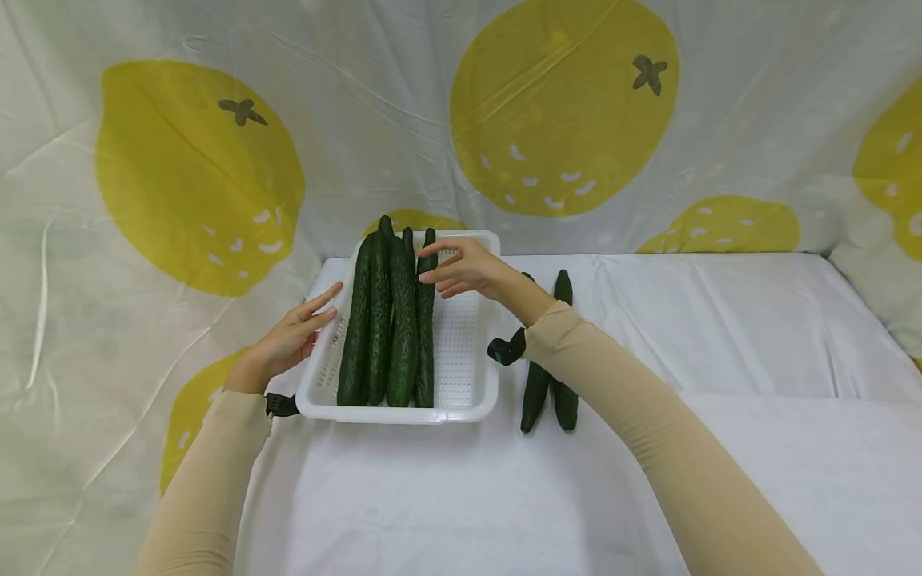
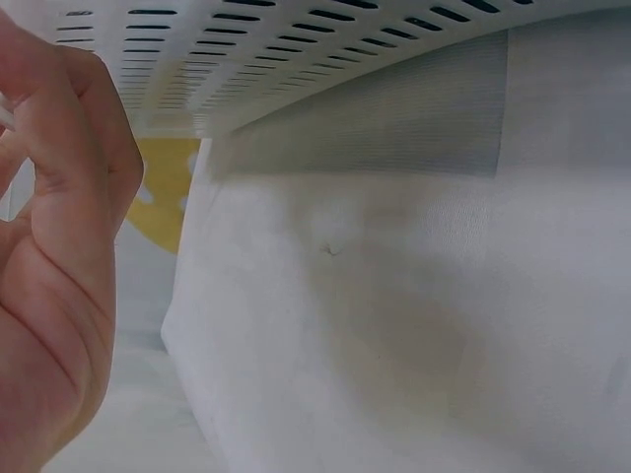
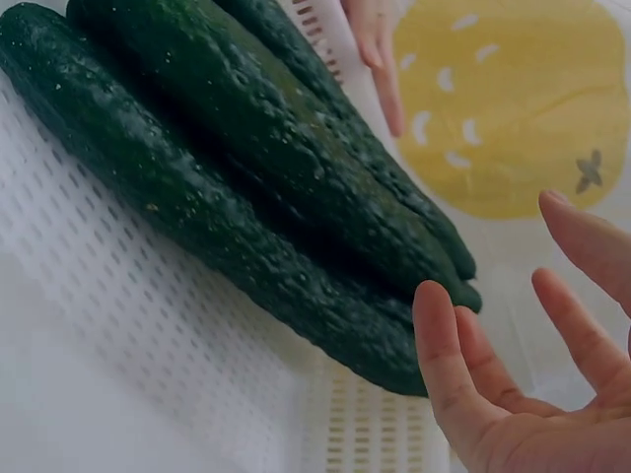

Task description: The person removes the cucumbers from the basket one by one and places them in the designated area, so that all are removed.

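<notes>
Several long green cucumbers (image 1: 402, 344) lie side by side, lengthwise, in the left part of a white perforated plastic basket (image 1: 403, 414). Over the far ends of the cucumbers hovers my right hand (image 1: 470, 268), fingers spread and loosely bent, with nothing in its grasp. The right wrist view puts its fingertips right by the end of the rightmost cucumber (image 3: 197, 217). My left hand (image 1: 288, 340) is at the basket's left side, its fingers fairly straight along the outer wall. In the left wrist view the slotted basket wall (image 2: 266, 49) passes above that hand.
Two more cucumbers, one nearer the basket (image 1: 535, 396) and one farther right (image 1: 566, 404), lie on the white tablecloth (image 1: 504, 496), partly covered by my right forearm. A lemon-printed curtain (image 1: 374, 120) hangs behind and to the left.
</notes>
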The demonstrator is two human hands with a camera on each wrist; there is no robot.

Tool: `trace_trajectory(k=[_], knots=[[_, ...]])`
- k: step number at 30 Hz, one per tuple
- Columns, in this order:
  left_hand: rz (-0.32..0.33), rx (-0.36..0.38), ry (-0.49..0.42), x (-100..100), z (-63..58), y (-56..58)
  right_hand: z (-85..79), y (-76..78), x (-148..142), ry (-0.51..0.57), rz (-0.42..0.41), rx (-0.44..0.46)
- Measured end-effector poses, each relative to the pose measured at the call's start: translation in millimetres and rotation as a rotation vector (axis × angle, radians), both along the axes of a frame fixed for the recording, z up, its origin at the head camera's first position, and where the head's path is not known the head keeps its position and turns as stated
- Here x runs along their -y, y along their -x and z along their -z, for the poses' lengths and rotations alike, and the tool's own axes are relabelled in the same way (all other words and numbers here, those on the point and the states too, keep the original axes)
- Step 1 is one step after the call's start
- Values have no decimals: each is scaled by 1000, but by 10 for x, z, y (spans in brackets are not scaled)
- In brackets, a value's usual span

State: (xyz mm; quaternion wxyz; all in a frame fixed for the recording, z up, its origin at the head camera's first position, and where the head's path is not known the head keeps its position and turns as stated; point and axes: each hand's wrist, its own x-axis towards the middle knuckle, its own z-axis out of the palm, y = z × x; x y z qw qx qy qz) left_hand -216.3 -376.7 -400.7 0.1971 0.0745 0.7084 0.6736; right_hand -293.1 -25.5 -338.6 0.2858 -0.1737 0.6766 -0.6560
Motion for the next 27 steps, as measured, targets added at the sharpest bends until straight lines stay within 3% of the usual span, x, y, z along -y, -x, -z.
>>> trace_trajectory(k=[9,21,27], knots=[[-16,-9,26,-26,-6,-7,137,-27,233,-36,18,4],[-9,32,-55,-16,10,-7,212,-62,423,-93,30,3],[-16,13,-29,-16,7,-9,279,-65,492,-108,44,5]])
